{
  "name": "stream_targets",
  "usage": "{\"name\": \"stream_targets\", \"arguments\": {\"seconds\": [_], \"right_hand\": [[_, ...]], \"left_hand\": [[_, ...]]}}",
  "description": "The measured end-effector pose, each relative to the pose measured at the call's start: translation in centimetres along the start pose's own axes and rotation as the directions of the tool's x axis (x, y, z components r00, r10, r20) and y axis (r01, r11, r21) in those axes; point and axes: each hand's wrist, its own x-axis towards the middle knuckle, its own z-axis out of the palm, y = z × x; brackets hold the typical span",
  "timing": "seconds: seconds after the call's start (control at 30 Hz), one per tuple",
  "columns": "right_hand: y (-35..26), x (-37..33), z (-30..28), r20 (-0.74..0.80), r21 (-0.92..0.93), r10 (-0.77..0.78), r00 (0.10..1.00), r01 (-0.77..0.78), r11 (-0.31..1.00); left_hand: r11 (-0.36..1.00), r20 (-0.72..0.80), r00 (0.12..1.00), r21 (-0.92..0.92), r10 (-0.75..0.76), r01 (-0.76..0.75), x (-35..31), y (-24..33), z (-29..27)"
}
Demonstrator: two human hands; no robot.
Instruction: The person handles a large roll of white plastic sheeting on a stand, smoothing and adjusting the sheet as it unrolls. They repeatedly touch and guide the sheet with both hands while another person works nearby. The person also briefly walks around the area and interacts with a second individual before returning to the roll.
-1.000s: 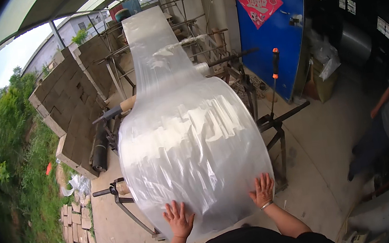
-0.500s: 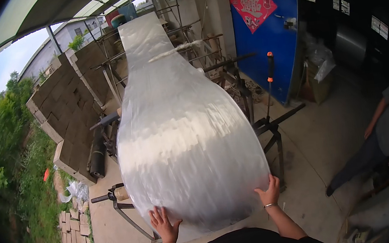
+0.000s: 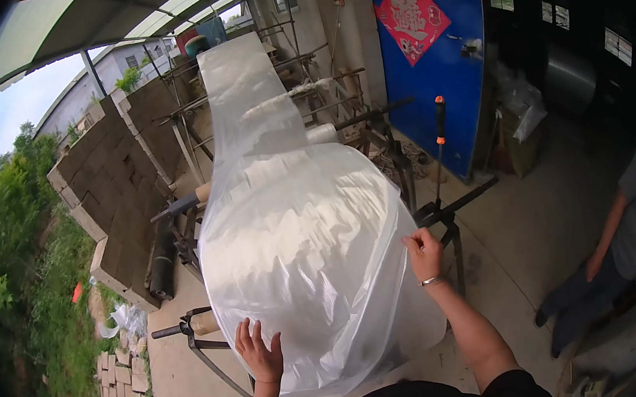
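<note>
A wide roll of translucent white plastic film [image 3: 299, 240] fills the middle of the view, with its web running away to the far end. Wrinkles and a loose fold show on its near right side. At the roll's near left edge, my left hand [image 3: 260, 354] lies on or just over the film, fingers spread. My right hand [image 3: 424, 256], with a bracelet at the wrist, pinches the film's right edge between thumb and fingers. The roll rests on a dark metal stand [image 3: 451, 230], whose bar sticks out on both sides.
A screwdriver [image 3: 440, 122] with an orange and black handle stands upright by the right bar. Beyond it is a blue door [image 3: 436, 67]. A person [image 3: 633, 210] is at the right. Left are a block wall [image 3: 110, 198], stacked bricks [image 3: 125, 381] and a dark roller [image 3: 163, 267].
My right hand has moved up and away along the roll's edge and closed on the film. The film has gone from smooth to loose and wrinkled. My left hand has shifted slightly left.
</note>
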Motion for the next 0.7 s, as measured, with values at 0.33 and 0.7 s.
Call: {"name": "stream_targets", "arguments": {"seconds": [0.33, 0.7], "right_hand": [[-7.5, 26.1, 6.9, -0.229, 0.125, -0.176, 0.957, 0.208, 0.97], [4.9, -2.6, 0.0, 0.477, -0.486, -0.155, 0.865, 0.407, 0.773]], "left_hand": [[0.913, 0.498, 0.77, -0.139, 0.398, -0.382, -1.3, 10.8, -0.2], [0.925, 0.133, 0.926, 0.097, 0.353, -0.366, 18.6, -1.7, 3.9]]}}
